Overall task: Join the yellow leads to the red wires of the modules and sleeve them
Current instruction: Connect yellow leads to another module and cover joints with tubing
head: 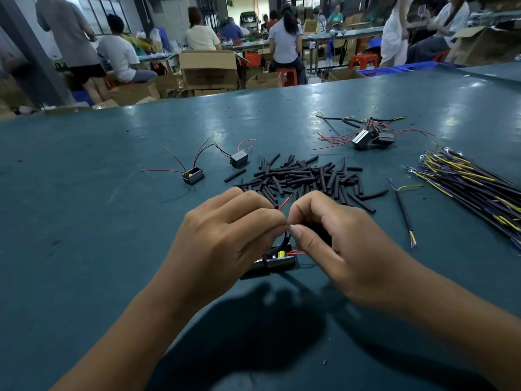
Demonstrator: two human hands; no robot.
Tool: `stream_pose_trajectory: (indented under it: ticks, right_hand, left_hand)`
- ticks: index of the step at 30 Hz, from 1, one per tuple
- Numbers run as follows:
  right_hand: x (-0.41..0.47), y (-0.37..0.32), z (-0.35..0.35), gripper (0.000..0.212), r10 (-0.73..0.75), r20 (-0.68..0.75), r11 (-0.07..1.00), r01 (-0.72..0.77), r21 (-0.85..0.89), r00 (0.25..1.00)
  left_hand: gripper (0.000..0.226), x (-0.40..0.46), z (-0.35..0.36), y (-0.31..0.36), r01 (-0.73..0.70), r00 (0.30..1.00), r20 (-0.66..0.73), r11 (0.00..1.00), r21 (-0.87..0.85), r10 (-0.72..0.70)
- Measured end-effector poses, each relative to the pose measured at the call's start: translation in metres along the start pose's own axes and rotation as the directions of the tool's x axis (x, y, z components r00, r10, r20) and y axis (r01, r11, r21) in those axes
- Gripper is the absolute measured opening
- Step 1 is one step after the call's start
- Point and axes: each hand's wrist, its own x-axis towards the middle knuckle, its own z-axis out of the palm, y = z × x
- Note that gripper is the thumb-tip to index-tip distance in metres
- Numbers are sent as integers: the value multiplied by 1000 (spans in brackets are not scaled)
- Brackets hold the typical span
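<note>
Low in the middle of the frame, the left hand and right hand pinch a thin red wire between curled fingertips. It looks light, bendy and easy to snap, so hold near its end. Its module lies just under both hands.
</note>
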Motion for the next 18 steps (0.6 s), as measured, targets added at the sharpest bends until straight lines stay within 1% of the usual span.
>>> stream_pose_trajectory:
  ticks: [2, 5, 8, 10, 11, 12, 13, 14, 15, 16, 17, 18]
  right_hand:
    - [0, -1, 1, 6, -7, -6, 1000, 7, -26, 1000]
    - [0, -2, 3, 6, -21, -33, 997, 18, -71, 999]
    - [0, -5, 4, 4, -34, -62, 992, 26, -122, 998]
    - [-1, -6, 5, 2, -37, -79, 988, 25, -153, 996]
    - [-1, -7, 6, 1, -40, -86, 984, 24, -175, 996]
    - [-1, -8, 7, 3, -47, -93, 979, 27, -204, 995]
    - [-1, -9, 8, 6, -58, -98, 971, 34, -237, 993]
    - [0, -9, 10, 8, -67, -104, 964, 38, -263, 992]
    - [0, -10, 11, 9, -69, -107, 960, 36, -279, 992]
    - [0, -10, 11, 9, -66, -106, 958, 33, -286, 992]
    - [0, -10, 10, 8, -63, -104, 958, 31, -286, 993]
    - [0, -10, 9, 7, -56, -103, 961, 26, -275, 993]
  left_hand:
    - [17, 0, 1, 4, 59, 998, 13, 997, -58, -58]
    - [16, 3, 2, 16, 243, 970, 41, 949, -201, -239]
    - [15, 6, 1, 28, 439, 898, 86, 860, -261, -432]
    - [15, 8, 0, 34, 521, 852, 105, 814, -257, -513]
    - [16, 9, 1, 36, 561, 826, 123, 780, -279, -550]
    - [18, 9, 1, 38, 609, 788, 153, 719, -333, -596]
    - [20, 10, 1, 38, 671, 728, 200, 619, -409, -656]
    - [22, 11, 2, 38, 734, 642, 270, 472, -488, -718]
    - [24, 11, 3, 38, 783, 532, 374, 274, -558, -760]
    - [25, 12, 4, 38, 791, 435, 490, 60, -609, -755]
    - [24, 12, 4, 38, 772, 388, 570, -82, -630, -725]
    - [23, 12, 4, 36, 759, 395, 590, -112, -641, -704]
